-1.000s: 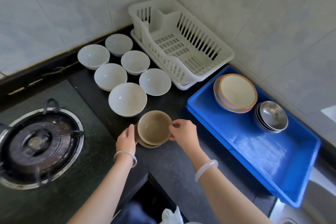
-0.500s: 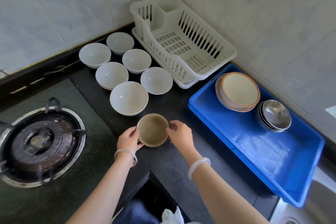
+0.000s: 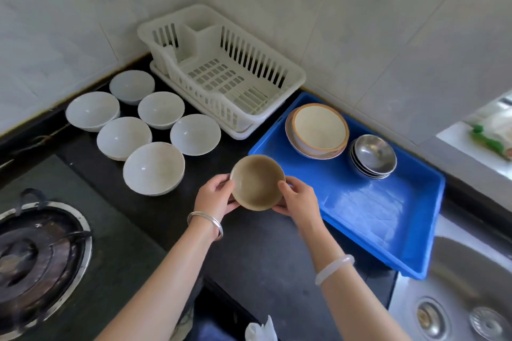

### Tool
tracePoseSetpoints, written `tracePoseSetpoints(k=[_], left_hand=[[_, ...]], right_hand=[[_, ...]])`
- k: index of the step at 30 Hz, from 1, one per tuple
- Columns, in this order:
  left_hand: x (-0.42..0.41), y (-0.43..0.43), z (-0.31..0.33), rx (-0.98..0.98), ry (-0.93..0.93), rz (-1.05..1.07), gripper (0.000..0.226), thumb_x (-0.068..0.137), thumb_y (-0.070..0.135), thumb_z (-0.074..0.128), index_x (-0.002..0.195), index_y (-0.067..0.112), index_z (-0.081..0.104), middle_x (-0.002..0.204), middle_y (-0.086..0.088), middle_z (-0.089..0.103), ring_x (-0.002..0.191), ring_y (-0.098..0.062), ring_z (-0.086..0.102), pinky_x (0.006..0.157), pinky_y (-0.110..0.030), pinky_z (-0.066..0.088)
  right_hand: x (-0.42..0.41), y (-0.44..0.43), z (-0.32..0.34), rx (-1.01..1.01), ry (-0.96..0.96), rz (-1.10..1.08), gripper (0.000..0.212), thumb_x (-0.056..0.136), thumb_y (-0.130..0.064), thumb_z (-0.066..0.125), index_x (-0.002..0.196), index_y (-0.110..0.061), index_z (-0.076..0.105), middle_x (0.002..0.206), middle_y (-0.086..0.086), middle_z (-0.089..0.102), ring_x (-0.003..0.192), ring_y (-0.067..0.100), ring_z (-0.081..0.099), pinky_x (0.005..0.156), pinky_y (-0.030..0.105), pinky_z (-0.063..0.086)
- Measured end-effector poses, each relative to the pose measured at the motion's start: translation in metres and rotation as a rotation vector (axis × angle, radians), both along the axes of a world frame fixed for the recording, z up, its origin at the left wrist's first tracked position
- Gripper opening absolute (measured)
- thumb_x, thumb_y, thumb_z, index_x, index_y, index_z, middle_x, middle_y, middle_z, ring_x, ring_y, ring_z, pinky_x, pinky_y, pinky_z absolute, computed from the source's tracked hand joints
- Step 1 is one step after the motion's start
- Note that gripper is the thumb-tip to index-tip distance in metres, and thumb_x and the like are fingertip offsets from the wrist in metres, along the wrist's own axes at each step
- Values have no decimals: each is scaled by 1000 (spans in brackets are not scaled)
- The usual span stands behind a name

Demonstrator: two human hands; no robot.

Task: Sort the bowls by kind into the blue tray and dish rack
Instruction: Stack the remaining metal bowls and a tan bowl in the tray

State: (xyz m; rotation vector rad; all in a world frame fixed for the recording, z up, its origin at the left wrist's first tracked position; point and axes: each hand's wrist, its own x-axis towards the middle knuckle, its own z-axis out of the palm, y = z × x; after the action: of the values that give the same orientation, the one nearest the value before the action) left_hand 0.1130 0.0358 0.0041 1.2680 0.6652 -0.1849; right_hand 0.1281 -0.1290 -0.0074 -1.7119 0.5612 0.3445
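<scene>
At 9 o'clock a black gas burner (image 3: 33, 255) sits idle on the dark desk (image 3: 263, 252). Toward 11, 6 plain white ceramic bowls (image 3: 153, 167) wait unsorted; the white plastic dish rack (image 3: 221, 75) at 12 holds nothing. Centre, left hand (image 3: 216, 196) and right hand (image 3: 297, 199) clasp a tan-brown glazed bowl (image 3: 257, 183), raised at the blue plastic tray (image 3: 388, 219) edge. At 2, cream orange-rimmed bowls (image 3: 318, 130) and steel bowls (image 3: 374, 155) sit sorted. Nothing blocks the way.

Both forearms are bare, with no sleeves in view. The left hand (image 3: 215, 196) has a thin silver metal bangle (image 3: 206, 222) around its wrist. The right hand (image 3: 297, 199) has a thicker, smooth, milky-white bangle (image 3: 333, 269) on its wrist.
</scene>
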Motion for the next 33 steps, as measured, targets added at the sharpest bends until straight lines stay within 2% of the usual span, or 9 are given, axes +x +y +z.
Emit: tracePoseSetpoints(k=[3, 6, 9, 12, 17, 20, 24, 27, 33], left_hand=[[16, -44, 13, -37, -33, -126, 12, 89, 10, 56, 100, 10, 62, 94, -7, 65, 87, -17, 64, 60, -21, 57], [29, -98, 19, -28, -85, -257, 10, 89, 12, 57, 98, 10, 60, 92, -3, 64, 84, -14, 62, 62, -17, 56], [37, -157, 14, -20, -92, -384, 12, 90, 9, 55, 101, 11, 60, 92, -2, 62, 84, -15, 61, 73, -23, 56], [43, -212, 5, -29, -26, -479, 23, 90, 0, 50, 111, -2, 57, 100, -11, 58, 90, -24, 57, 85, -37, 52], [53, -281, -13, -99, 108, -555, 29, 90, -4, 47, 117, -7, 55, 99, -14, 54, 87, -27, 54, 58, -20, 52], [60, -309, -26, -114, 127, -579, 30, 90, -6, 44, 117, -7, 55, 101, -12, 55, 91, -25, 53, 57, -17, 52], [69, -332, -44, -99, 153, -589, 26, 91, -3, 43, 111, -8, 60, 101, -14, 58, 94, -26, 55, 85, -34, 52], [71, -346, -53, -152, 167, -551, 22, 92, -2, 42, 105, -4, 60, 102, -15, 58, 96, -26, 55, 72, -24, 54], [82, -369, -65, -197, 172, -499, 18, 93, 0, 43, 100, 3, 59, 103, -15, 59, 98, -25, 56, 81, -26, 49]], right_hand=[[-1, -47, 13, 33, -45, -126, 22, 93, -19, 52, 109, -21, 66, 99, 1, 67, 82, 18, 69, 58, 23, 57], [-7, -94, 19, 45, -68, -275, 26, 89, -9, 48, 88, -26, 68, 84, -2, 67, 77, 18, 66, 54, 17, 54], [-18, -141, 17, 26, -66, -437, 25, 88, -5, 46, 90, -18, 67, 79, 0, 65, 72, 19, 66, 58, 21, 53], [-30, -182, 6, 25, -53, -573, 23, 89, -3, 44, 94, -12, 66, 81, 6, 63, 69, 20, 64, 61, 23, 52], [-36, -225, -14, 44, -20, -778, 19, 89, 0, 44, 87, -3, 62, 80, 9, 57, 65, 15, 62, 61, 22, 55], [-29, -237, -24, 63, 13, -885, 19, 89, 0, 43, 85, -3, 62, 80, 8, 57, 65, 16, 62, 64, 23, 54], [-14, -248, -34, 11, 91, -950, 23, 86, 1, 42, 69, -6, 56, 69, 7, 55, 62, 17, 56, 54, 19, 45], [-1, -256, -41, 43, 108, -986, 22, 86, 3, 42, 69, -3, 54, 67, 7, 52, 67, 19, 53, 53, 19, 44], [20, -272, -54, 120, 114, -1044, 29, 88, 3, 44, 64, -8, 55, 79, 12, 61, 79, 24, 61, 67, 27, 49]])
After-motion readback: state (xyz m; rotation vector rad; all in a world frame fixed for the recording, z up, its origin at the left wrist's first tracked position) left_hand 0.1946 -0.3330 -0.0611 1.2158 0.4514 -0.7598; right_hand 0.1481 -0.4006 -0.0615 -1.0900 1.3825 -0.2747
